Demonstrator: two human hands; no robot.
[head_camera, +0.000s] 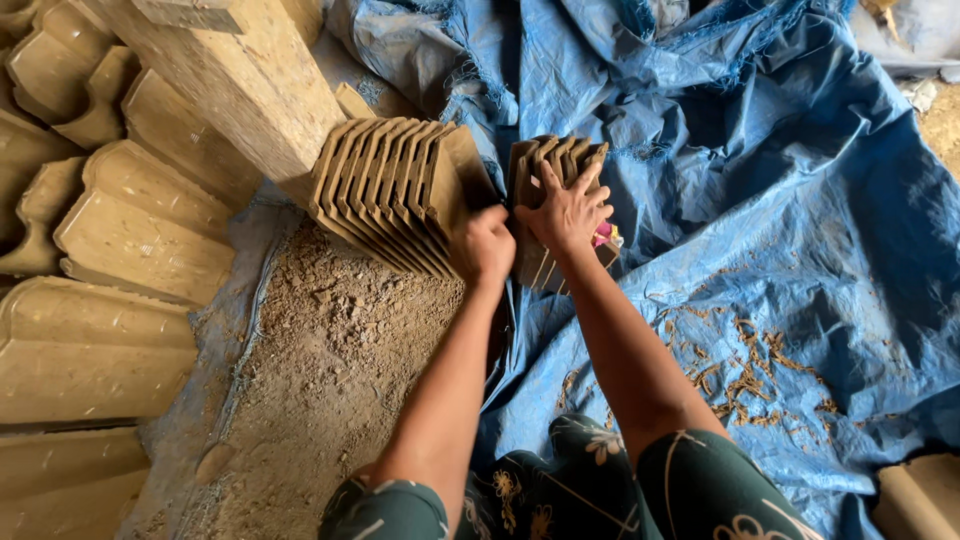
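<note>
Nearest the camera are the person's knees in dark green cloth with a pale flower print (600, 490), and from them both bare forearms reach forward. To the left lies a patch of dry, crumbly brown earth (330, 370); to the right spreads a crumpled, frayed blue plastic tarpaulin (800, 250), dusted with tan clay shavings (750, 370). The left hand (484, 245) is curled closed, gripping the near edge of the end tile in a leaning row of tan, ridged, unfired clay roof tiles (385, 190) that stand on edge between earth and tarpaulin. The right hand (568, 210) lies open, fingers spread flat on the face of a smaller upright bundle of the same tiles (545, 165), just beside the row on the tarpaulin, steadying rather than clasping it. I judge the work in hand to be parting or joining tiles between the two groups; the soft-looking matte clay calls for even support and no twisting. Something small and pink shows at the bundle's right foot; what it is I cannot tell. Further left, more tiles lie flat in overlapping stacks (120, 230) beneath a rough pale wooden beam (250, 80).
</note>
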